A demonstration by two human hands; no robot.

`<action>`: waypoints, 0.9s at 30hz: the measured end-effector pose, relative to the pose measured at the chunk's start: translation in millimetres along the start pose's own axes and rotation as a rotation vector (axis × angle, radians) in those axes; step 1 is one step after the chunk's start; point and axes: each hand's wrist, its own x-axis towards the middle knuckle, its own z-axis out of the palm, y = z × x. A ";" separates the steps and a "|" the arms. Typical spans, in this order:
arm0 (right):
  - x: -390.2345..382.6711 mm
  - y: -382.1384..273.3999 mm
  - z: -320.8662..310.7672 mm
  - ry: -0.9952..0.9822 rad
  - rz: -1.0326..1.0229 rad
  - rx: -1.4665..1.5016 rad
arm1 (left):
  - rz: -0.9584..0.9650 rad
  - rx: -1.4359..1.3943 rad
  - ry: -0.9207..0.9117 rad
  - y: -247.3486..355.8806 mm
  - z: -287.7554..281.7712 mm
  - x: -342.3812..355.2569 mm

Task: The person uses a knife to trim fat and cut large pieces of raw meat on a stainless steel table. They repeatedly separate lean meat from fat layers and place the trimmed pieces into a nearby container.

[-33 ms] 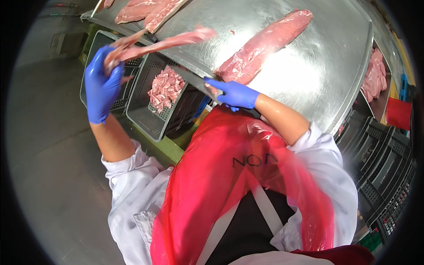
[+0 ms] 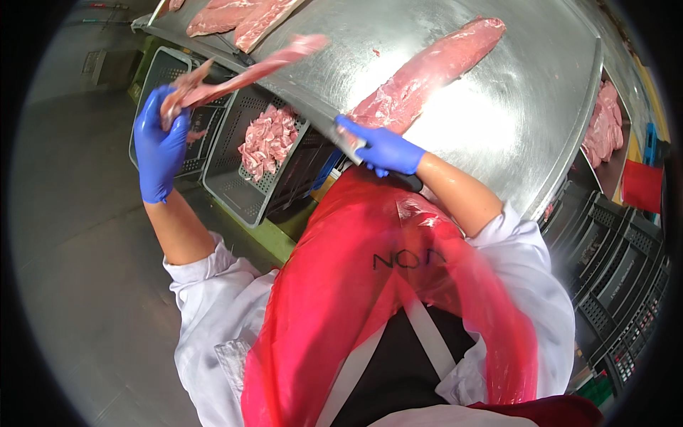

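My left hand point(image 2: 160, 158), in a blue glove, is closed around one end of a long pink meat strip point(image 2: 252, 73). The strip's blurred free end reaches up and right over the table edge, and its gripped end hangs above a grey crate. In my gloved right hand point(image 2: 393, 151) is a knife point(image 2: 348, 144), its blade smeared by motion and pointing up-left; part of its black handle shows below the hand. Just beyond that hand, a long trimmed loin of meat point(image 2: 434, 75) lies slantwise on the metal table point(image 2: 526, 92).
More meat pieces point(image 2: 238, 20) lie at the table's far left. Two perforated grey crates stand below its left edge; the nearer crate point(image 2: 249, 208) holds meat trimmings point(image 2: 269, 142). At right are a bin of meat point(image 2: 605, 124), a red item point(image 2: 642, 185) and stacked dark crates point(image 2: 615, 274).
My left hand has shifted slightly left and down, drawing the meat strip left. My right hand has moved a little right with the knife, whose blade now looks more blurred.
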 end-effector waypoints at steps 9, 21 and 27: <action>75.7 76.7 -84.6 0.798 -0.001 -0.376 | -0.206 0.909 -0.406 -332.6 25.9 -86.2; 38.4 39.1 -80.1 0.959 0.396 -0.602 | -0.621 0.476 0.292 -342.7 156.3 228.7; 7.4 65.6 -95.5 1.081 0.410 -0.570 | -0.685 -0.653 0.220 -383.3 145.6 233.7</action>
